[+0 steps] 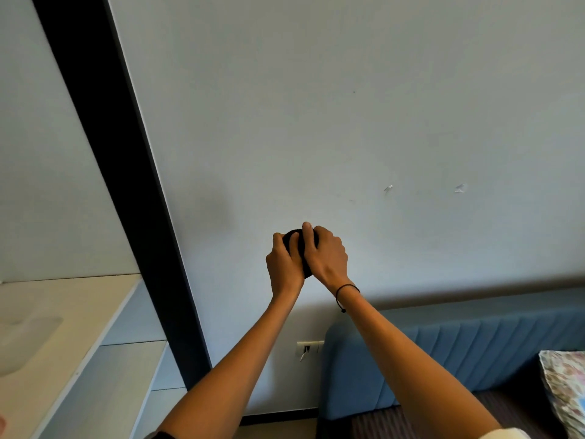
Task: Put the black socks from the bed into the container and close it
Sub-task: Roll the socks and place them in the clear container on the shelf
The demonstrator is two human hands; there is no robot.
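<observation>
Both my arms reach forward and up in front of a pale wall. My left hand (283, 264) and my right hand (327, 256) are pressed together around a small bundle of black socks (295, 237), which shows only as a dark patch between the fingers. The fingers of both hands curl over the bundle and hide most of it. A thin black band circles my right wrist. No container is in view. The bed (443, 416) lies at the lower right, below my right arm.
A blue padded headboard (474, 346) runs along the wall at lower right, with a floral pillow (566, 388) beside it. A pale desk top (47, 343) with drawers stands at the left, behind a dark vertical panel (126, 191). A wall socket (309, 347) sits low between them.
</observation>
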